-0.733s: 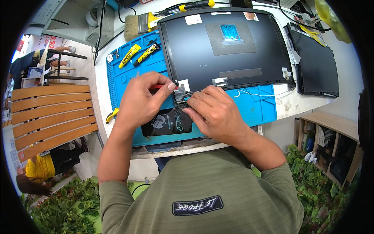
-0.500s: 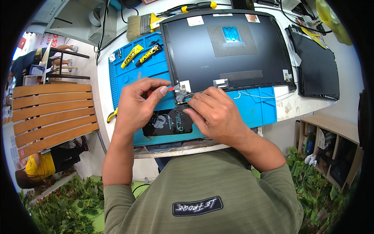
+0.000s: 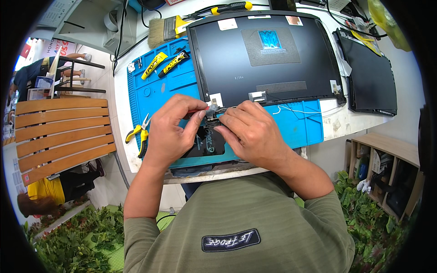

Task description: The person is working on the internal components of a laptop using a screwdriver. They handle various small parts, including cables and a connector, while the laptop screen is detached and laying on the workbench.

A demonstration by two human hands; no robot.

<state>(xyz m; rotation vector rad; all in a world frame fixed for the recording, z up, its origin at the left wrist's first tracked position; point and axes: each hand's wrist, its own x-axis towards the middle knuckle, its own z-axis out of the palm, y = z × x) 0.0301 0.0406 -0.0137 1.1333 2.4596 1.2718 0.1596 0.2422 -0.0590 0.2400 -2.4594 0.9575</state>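
Observation:
A dark laptop screen lid [image 3: 223, 68] lies on a blue work mat [image 3: 150, 98]. At its near left corner a metal hinge [image 3: 211, 121] sits with a lump of grey putty-like material [image 3: 212, 112]. My left hand [image 3: 173, 132] is closed in a pinch on a thin red stick [image 3: 205, 108], its tip at the grey lump; most of the stick is hidden by my fingers. My right hand [image 3: 255, 134] is closed on the hinge from the right, thumb below and fingers above. A black glossy slab [image 3: 211, 143] lies partly under my left hand.
Two yellow-and-black glue tubes [image 3: 154, 65] lie on the mat. Yellow-handled pliers [image 3: 143, 134] rest at the table's left edge. A wide brush [image 3: 162, 32] lies behind, a black laptop part [image 3: 371, 77] to the right. A thin white wire [image 3: 296, 110] runs along the lid's near edge.
My left hand has moved right and slightly down, bringing the red stick onto the grey lump. The pliers are now uncovered. My right hand has stayed at the hinge.

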